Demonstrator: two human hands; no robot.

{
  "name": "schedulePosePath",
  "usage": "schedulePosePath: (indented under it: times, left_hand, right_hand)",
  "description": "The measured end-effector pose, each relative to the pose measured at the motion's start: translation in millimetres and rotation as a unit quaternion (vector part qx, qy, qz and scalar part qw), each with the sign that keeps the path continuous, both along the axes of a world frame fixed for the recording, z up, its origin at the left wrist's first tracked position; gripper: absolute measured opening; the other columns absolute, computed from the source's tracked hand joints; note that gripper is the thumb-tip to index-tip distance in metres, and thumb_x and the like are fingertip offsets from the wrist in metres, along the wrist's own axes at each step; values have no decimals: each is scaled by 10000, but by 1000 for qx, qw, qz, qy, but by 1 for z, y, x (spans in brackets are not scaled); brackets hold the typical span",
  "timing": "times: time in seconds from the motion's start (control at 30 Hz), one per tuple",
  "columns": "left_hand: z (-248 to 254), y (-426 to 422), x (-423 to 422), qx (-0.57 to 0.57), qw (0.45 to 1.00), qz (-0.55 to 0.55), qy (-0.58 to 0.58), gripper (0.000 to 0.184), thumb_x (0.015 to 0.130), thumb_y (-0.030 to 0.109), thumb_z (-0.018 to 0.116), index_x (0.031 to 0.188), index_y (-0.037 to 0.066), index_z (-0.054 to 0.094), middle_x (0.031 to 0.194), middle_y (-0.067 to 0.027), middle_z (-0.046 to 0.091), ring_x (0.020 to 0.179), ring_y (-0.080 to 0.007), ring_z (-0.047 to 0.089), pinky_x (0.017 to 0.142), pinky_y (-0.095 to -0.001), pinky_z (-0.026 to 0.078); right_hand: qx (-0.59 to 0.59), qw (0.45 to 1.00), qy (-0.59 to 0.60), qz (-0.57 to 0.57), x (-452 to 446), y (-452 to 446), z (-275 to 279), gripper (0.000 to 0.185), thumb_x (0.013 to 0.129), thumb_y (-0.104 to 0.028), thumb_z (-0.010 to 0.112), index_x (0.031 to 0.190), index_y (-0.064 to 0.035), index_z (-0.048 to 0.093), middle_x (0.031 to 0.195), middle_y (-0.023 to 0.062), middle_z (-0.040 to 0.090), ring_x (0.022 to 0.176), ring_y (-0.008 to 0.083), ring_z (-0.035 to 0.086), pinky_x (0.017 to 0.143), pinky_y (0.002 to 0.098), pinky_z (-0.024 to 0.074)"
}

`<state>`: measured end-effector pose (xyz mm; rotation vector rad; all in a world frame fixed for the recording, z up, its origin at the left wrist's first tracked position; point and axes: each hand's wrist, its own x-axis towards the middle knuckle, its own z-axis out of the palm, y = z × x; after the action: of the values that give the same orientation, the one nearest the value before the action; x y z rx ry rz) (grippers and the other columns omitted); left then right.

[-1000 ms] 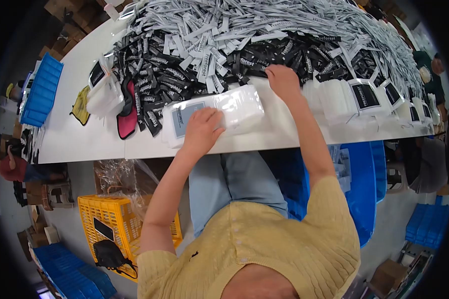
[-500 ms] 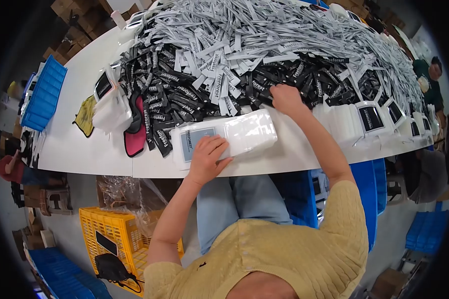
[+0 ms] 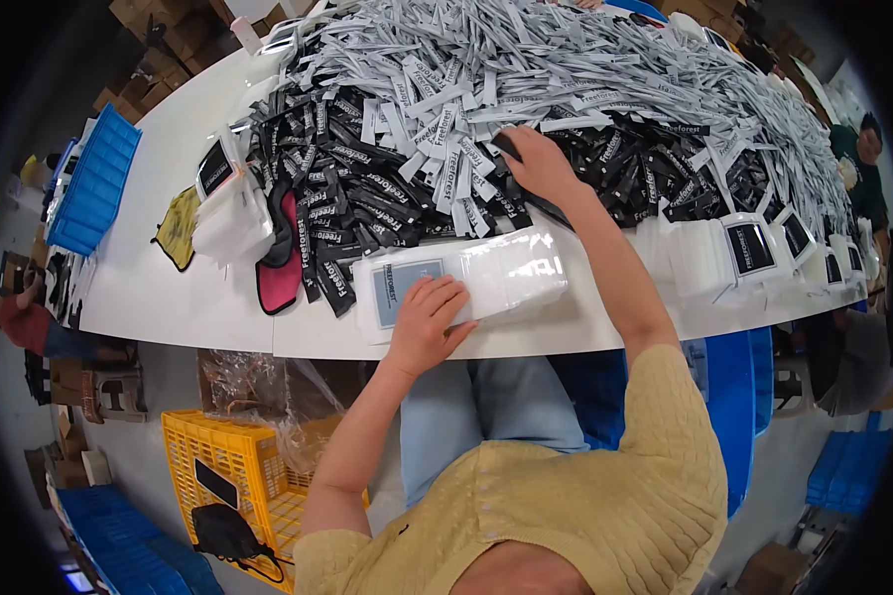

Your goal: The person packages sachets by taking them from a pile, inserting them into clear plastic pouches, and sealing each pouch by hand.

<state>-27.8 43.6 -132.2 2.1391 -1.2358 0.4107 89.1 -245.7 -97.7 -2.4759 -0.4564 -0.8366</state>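
Note:
My left hand [image 3: 430, 322] lies with its fingers spread on a stack of clear plastic bags [image 3: 511, 273] at the table's front edge, over a grey-blue label. My right hand [image 3: 541, 166] is over the middle of the pile, its fingers closed on a black strip [image 3: 507, 147]. Under and around it lie black printed strips [image 3: 367, 198], with a large heap of white printed strips [image 3: 605, 59] behind. To the right stand more bag stacks [image 3: 700, 253] with black labels.
A bundle of bags [image 3: 230, 218] stands at the left, between a yellow cloth [image 3: 178, 230] and a pink and black piece [image 3: 280, 283]. Blue trays [image 3: 94, 178] are at the far left. A yellow crate [image 3: 218, 451] is below. Other people [image 3: 870, 139] are at the sides.
My right hand has moved up and left over the pile, and a black strip now shows in its fingers. My left hand has stayed on the bag stack.

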Motion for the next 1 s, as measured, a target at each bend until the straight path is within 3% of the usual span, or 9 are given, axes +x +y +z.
schedulePosePath:
  times: [0.23, 0.37, 0.43, 0.57, 0.67, 0.77, 0.87, 0.9, 1.0]
  left_hand:
    - [0, 0, -2, -1, 1000, 3, 2, 405, 695, 205, 736, 1043, 46, 602, 1113, -86, 590, 1101, -267, 524, 975, -446, 373]
    - [0, 1, -2, -7, 1000, 8, 2, 399, 684, 194, 747, 1029, 43, 614, 1101, -89, 598, 1089, -273, 538, 965, -452, 384]
    - [1, -2, 0, -11, 1000, 11, -3, 395, 679, 188, 752, 1021, 41, 621, 1095, -91, 602, 1084, -276, 545, 961, -455, 389]
    - [1, 0, -4, -9, 1000, 9, -4, 388, 691, 193, 743, 1024, 41, 613, 1092, -91, 602, 1088, -274, 540, 963, -457, 385]
    - [0, -2, -1, -18, 1000, 5, -10, 378, 699, 188, 740, 1021, 40, 610, 1081, -90, 605, 1078, -276, 547, 960, -461, 391]
    - [-3, 0, -1, -33, 999, 1, -3, 367, 705, 171, 737, 1024, 37, 611, 1074, -93, 609, 1067, -281, 556, 956, -461, 401]
    - [-4, 0, 0, -57, 998, -7, 8, 332, 736, 129, 705, 1038, 30, 608, 1060, -107, 612, 1048, -297, 566, 947, -461, 417]
    - [-4, 1, 0, -65, 998, -8, 12, 317, 750, 112, 690, 1044, 28, 606, 1054, -113, 613, 1039, -304, 570, 943, -460, 423]
    - [-11, 1, 0, -87, 996, 23, 25, 268, 791, 59, 628, 1054, 18, 600, 1025, -133, 616, 1015, -327, 577, 924, -445, 447]
  right_hand:
    - [-157, 980, 117, 42, 9, 21, 0, 251, 805, -175, 586, 1054, -207, 592, 906, 87, 555, 782, 314, 609, 696, 425, 498]
    - [117, 993, -16, -13, 0, 18, 16, 216, 836, -243, 601, 942, -55, 614, 828, 147, 611, 741, 350, 592, 658, 409, 464]
    - [253, 950, 170, -72, -23, 3, 45, 354, 874, -334, 554, 887, 18, 590, 821, 208, 618, 725, 343, 587, 658, 376, 452]
    - [3, 933, 300, -197, -32, -41, 24, 528, 895, -471, 470, 882, 36, 619, 888, 251, 625, 910, 410, 577, 801, 436, 441]
    - [167, 960, 177, -142, -38, -66, 12, 560, 939, -463, 363, 932, 25, 639, 927, 222, 640, 921, 390, 587, 837, 402, 436]
    - [414, 867, 239, -140, -64, -65, 24, 339, 894, -330, 548, 828, -11, 643, 750, 112, 626, 629, 153, 593, 502, 277, 462]
    - [474, 840, 238, -111, -76, -73, 7, 251, 853, -282, 626, 842, -31, 635, 725, 45, 574, 570, 43, 527, 389, 194, 377]
    - [378, 867, 284, -156, -78, -73, 7, 268, 817, -295, 650, 908, -42, 637, 755, 72, 600, 633, 127, 591, 486, 261, 467]
    - [-37, 975, 64, -208, -77, -42, -18, 380, 730, -296, 692, 1061, -126, 616, 934, 129, 621, 866, 316, 622, 756, 408, 507]
